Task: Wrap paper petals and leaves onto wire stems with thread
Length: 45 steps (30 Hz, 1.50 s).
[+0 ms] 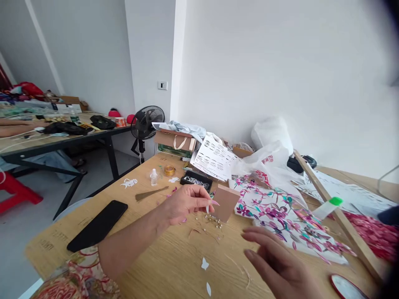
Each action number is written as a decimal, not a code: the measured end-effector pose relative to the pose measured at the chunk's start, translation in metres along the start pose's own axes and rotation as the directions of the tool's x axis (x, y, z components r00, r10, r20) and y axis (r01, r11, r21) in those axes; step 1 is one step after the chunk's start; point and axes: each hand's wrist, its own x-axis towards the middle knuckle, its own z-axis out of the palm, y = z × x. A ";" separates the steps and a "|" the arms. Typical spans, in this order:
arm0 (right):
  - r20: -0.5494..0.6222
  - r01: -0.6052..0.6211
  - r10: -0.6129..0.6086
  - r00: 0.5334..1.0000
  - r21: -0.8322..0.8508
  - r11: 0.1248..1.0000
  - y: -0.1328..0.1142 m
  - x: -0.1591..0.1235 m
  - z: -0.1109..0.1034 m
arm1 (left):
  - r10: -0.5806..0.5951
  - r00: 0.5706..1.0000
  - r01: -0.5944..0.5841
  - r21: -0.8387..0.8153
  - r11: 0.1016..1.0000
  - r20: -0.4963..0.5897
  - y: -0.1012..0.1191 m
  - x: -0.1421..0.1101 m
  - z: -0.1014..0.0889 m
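My left hand (188, 203) reaches over the table, thumb and fingers pinched on a small pink-and-white petal (215, 202). Its exact make is too small to tell. Lower right, my right hand (277, 261) hovers with thumb and fingers apart and nothing between them. Beneath the left hand lie small pearl beads (218, 223) and thin strands, beside an upright brown block (226, 203). Two white leaf-shaped cutouts, the upper one (205, 263) and the lower one (208, 289), rest on the wood between my hands.
A black phone (98, 226) lies left of my forearm. Behind are a small bottle (153, 177), a tape roll (169, 170) and a black tray (195, 181). To the right are flower-covered fabric (274, 211), a wooden bar (339, 216) and a glue bottle (327, 208). A person's arm (15, 128) rests on another table.
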 end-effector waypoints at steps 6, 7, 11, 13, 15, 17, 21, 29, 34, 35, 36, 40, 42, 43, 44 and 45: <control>0.197 -0.334 0.271 0.942 0.471 0.817 -0.018 0.030 0.042 | 0.012 0.999 -0.011 -0.039 0.999 0.032 -0.015 0.003 0.010; 0.214 -0.340 0.265 0.940 0.517 0.786 -0.018 0.033 0.046 | 0.023 0.999 -0.020 -0.055 0.998 0.039 -0.018 0.003 0.009; 0.209 -0.305 0.223 0.952 0.610 0.731 -0.014 0.042 0.053 | 0.057 0.997 -0.050 -0.117 0.992 0.057 -0.025 0.005 0.007; 0.228 -0.305 0.209 0.951 0.581 0.754 -0.011 0.043 0.052 | 0.057 0.998 -0.050 -0.142 0.989 0.042 -0.027 0.006 0.005; 0.220 -0.296 0.208 0.953 0.542 0.786 -0.007 0.043 0.050 | 0.041 0.999 -0.035 -0.185 0.982 0.031 -0.029 0.007 0.003; 0.200 -0.281 0.204 0.958 0.532 0.799 -0.005 0.044 0.050 | 0.021 0.999 -0.014 -0.233 0.972 0.029 -0.031 0.008 0.001; 0.182 -0.241 0.164 0.970 0.580 0.778 -0.004 0.046 0.059 | -0.009 1.000 0.012 -0.259 0.966 0.010 -0.033 0.008 0.000; 0.073 -0.178 0.169 0.983 0.619 0.765 -0.007 0.049 0.077 | 0.018 1.000 -0.017 -0.299 0.954 0.003 -0.034 0.005 0.000; 0.043 -0.136 0.139 0.989 0.620 0.772 -0.003 0.048 0.081 | 0.000 1.000 0.011 -0.425 0.905 0.024 -0.036 0.004 -0.003; 0.034 -0.124 0.131 0.991 0.609 0.783 -0.002 0.048 0.082 | -0.005 1.000 0.015 -0.434 0.901 0.024 -0.036 0.005 -0.003; 0.017 -0.104 0.117 0.993 0.594 0.798 -0.001 0.049 0.083 | -0.010 1.000 0.018 -0.437 0.899 0.021 -0.037 0.005 -0.003; -0.082 0.007 0.038 0.996 0.489 0.872 0.002 0.053 0.087 | -0.031 0.999 0.030 -0.438 0.898 0.004 -0.039 0.005 -0.004; -0.090 0.041 -0.003 0.996 0.428 0.903 0.000 0.054 0.087 | -0.036 0.999 0.032 -0.447 0.894 -0.001 -0.041 0.006 -0.005; -0.090 0.054 -0.019 0.996 0.407 0.912 -0.001 0.054 0.087 | -0.032 1.000 0.028 -0.458 0.888 0.000 -0.041 0.006 -0.005; -0.093 0.060 -0.026 0.995 0.395 0.917 -0.002 0.054 0.087 | -0.022 1.000 0.021 -0.474 0.880 0.004 -0.041 0.005 -0.006; -0.097 0.058 -0.022 0.995 0.395 0.917 -0.003 0.054 0.087 | -0.012 1.000 0.015 -0.493 0.870 0.009 -0.042 0.005 -0.007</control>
